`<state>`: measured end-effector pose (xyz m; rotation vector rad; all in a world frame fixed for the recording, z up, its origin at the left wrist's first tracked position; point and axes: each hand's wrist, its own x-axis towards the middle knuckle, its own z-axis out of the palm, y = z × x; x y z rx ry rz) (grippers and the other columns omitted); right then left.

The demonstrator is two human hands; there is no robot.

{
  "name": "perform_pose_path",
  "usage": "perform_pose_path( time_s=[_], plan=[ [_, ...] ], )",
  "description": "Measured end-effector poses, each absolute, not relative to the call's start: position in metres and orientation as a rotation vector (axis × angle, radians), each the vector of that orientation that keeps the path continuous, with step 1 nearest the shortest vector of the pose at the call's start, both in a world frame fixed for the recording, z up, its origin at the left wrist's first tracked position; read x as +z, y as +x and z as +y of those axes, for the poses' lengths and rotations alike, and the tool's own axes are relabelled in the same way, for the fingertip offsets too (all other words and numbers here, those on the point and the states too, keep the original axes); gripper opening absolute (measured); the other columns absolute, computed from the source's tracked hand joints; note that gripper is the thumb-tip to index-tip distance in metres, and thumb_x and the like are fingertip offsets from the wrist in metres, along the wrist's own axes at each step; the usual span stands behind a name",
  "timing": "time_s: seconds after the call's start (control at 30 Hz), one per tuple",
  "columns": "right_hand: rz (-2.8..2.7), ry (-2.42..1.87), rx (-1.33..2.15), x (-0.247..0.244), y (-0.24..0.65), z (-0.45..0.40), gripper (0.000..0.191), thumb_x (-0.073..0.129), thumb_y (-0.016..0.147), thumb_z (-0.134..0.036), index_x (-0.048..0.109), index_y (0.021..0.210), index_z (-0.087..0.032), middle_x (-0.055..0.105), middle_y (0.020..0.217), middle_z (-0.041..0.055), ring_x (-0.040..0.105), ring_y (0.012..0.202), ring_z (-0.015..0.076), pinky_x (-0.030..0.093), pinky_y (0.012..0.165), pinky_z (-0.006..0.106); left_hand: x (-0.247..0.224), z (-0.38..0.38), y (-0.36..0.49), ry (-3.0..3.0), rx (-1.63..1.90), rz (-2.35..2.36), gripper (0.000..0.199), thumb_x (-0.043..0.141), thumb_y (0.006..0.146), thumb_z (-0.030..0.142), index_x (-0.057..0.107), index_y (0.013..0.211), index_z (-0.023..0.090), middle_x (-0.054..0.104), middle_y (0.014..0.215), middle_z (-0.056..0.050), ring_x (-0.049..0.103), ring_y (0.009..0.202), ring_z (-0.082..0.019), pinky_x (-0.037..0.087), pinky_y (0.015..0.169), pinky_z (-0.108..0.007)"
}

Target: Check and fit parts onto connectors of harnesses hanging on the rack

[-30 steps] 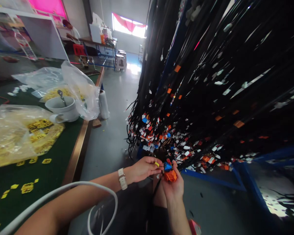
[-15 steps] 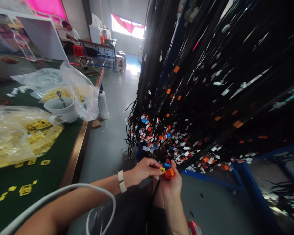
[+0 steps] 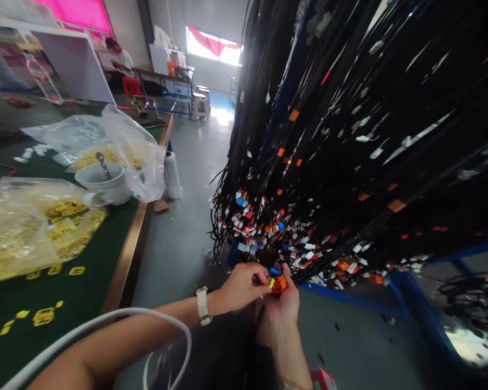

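My left hand [image 3: 246, 284], with a white watch on its wrist, pinches a small yellow plastic piece [image 3: 270, 283]. That piece is right against the open face of an orange connector [image 3: 280, 284]. My right hand [image 3: 283, 303] holds the orange connector between thumb and fingers, with a blue connector [image 3: 274, 271] just behind it. Whether the yellow piece has entered the orange connector cannot be made out. Behind my hands hangs a thick bundle of black cables [image 3: 264, 135], their lower ends full of white, orange, blue and red connectors.
At left, a green table [image 3: 93, 281] bears plastic bags of yellow pieces [image 3: 65, 230], loose yellow pieces and a white mug [image 3: 106, 184]. A white cable [image 3: 106, 314] crosses before my left arm. Blue frame bars [image 3: 358, 300] stand at right. A person sits far back.
My left hand has moved the yellow piece slightly toward the orange connector and turned it. The gap between them has closed. The whole view has shifted slightly.
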<state>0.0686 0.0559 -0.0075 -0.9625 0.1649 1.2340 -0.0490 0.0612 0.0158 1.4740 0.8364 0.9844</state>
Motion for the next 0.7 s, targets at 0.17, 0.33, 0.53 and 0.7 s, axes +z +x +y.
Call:
perform_pose_path(
  time_s=[0.17,0.33,0.53,0.7],
  plan=[
    [0.149,-0.935,1.222,-0.007,0.068,0.055,0.022,0.063,0.070,-0.020,0.062,0.091,-0.024,0.066,0.074,-0.0083,0.061,0.060,0.0075,0.048,0.056,0.020,0.023,0.059,-0.051,1.644,0.920,0.946,0.017,0.071,0.064,0.010,0.061,0.077,0.015,0.061,0.074,0.002,0.056,0.068,-0.010,0.043,0.064,-0.021],
    [0.060,-0.937,1.243,-0.015,0.069,0.055,0.028,0.067,0.067,-0.025,0.062,0.095,-0.024,0.066,0.071,-0.0077,0.062,0.058,0.0105,0.049,0.055,0.023,0.026,0.060,-0.053,1.698,0.901,0.968,0.022,0.078,0.062,0.022,0.064,0.077,0.015,0.059,0.071,0.002,0.053,0.065,-0.010,0.041,0.061,-0.020],
    [-0.073,-0.946,1.221,-0.023,0.069,0.059,0.028,0.070,0.065,-0.029,0.063,0.091,-0.022,0.069,0.078,-0.0053,0.065,0.067,0.0128,0.051,0.061,0.025,0.023,0.060,-0.054,1.752,0.894,0.962,0.029,0.075,0.065,0.040,0.067,0.077,0.016,0.060,0.071,0.001,0.052,0.064,-0.010,0.040,0.060,-0.020],
    [-0.014,-0.928,1.264,-0.026,0.067,0.061,0.032,0.071,0.062,-0.028,0.063,0.093,-0.024,0.070,0.081,-0.0056,0.066,0.071,0.0130,0.052,0.065,0.027,0.022,0.062,-0.055,1.787,0.944,0.956,0.026,0.075,0.065,0.038,0.067,0.076,0.016,0.059,0.072,0.000,0.052,0.064,-0.010,0.040,0.060,-0.019]
  ],
)
